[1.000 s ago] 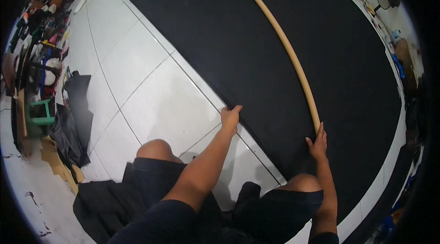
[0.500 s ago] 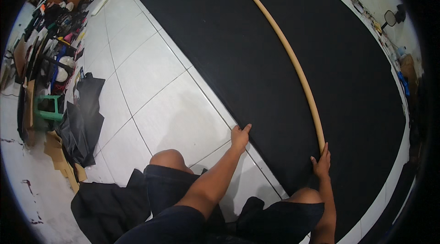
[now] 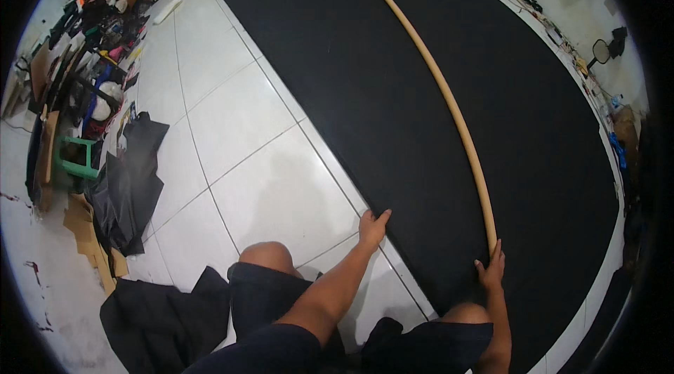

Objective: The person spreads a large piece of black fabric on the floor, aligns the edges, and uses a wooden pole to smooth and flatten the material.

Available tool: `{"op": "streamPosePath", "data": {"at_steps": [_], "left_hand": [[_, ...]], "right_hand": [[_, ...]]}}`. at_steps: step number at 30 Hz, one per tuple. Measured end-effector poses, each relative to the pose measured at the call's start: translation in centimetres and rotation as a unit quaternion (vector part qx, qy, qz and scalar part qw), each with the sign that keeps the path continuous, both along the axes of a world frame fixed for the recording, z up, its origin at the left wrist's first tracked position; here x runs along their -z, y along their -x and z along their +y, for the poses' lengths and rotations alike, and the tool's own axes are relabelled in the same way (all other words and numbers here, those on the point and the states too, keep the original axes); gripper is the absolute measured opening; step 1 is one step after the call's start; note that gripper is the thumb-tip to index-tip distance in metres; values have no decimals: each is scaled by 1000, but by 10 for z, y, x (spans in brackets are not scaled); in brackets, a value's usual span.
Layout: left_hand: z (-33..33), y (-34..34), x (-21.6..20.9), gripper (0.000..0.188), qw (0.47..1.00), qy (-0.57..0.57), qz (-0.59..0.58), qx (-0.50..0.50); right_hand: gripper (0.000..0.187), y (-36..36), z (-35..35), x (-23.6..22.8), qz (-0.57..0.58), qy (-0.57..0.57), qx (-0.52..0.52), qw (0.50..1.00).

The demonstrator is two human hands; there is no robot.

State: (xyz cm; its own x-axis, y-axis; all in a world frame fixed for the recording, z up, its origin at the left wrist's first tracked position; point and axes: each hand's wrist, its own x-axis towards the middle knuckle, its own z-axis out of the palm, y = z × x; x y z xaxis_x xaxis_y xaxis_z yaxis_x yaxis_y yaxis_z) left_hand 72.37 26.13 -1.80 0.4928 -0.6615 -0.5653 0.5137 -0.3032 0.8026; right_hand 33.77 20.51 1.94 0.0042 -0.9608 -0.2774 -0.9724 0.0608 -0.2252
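Black sheet | left hand at edge, pinch unclear | right hand, thumb spread, on end of tan pole

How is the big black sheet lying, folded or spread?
Spread: the black sheet stretches wide across the floor, the pole on top.

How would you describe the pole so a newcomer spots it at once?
Find the large black sheet spread over the white tiled floor. Over it runs a long, slim pole, its near end at the person's right hand. Its pale tan colour sets it apart from the black sheet around it.
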Motion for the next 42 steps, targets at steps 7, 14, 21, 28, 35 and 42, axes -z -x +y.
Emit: {"op": "streamPosePath", "data": {"at_steps": [7, 14, 21, 28, 35, 42], "left_hand": [[1, -10, -1, 48, 996, -20, 64, 61], [10, -14, 33, 50, 997, -38, -8, 60], [0, 12, -7, 62, 957, -82, -267, 79], [6, 15, -7, 80, 916, -86, -374, 120], [-2, 3, -42, 75, 873, -146, -432, 171], [-13, 10, -46, 73, 887, -107, -424, 152]], "right_hand": [[56, -36, 28, -5, 4, -5, -5, 1000], [57, -57, 54, -15, -33, 11, -95, 995], [64, -45, 93, -9, -21, -79, -186, 979], [62, -59, 105, -23, -32, -61, -195, 978], [55, -40, 92, -58, -24, -47, -114, 992], [59, -20, 96, -11, -19, -10, -86, 996]]}}
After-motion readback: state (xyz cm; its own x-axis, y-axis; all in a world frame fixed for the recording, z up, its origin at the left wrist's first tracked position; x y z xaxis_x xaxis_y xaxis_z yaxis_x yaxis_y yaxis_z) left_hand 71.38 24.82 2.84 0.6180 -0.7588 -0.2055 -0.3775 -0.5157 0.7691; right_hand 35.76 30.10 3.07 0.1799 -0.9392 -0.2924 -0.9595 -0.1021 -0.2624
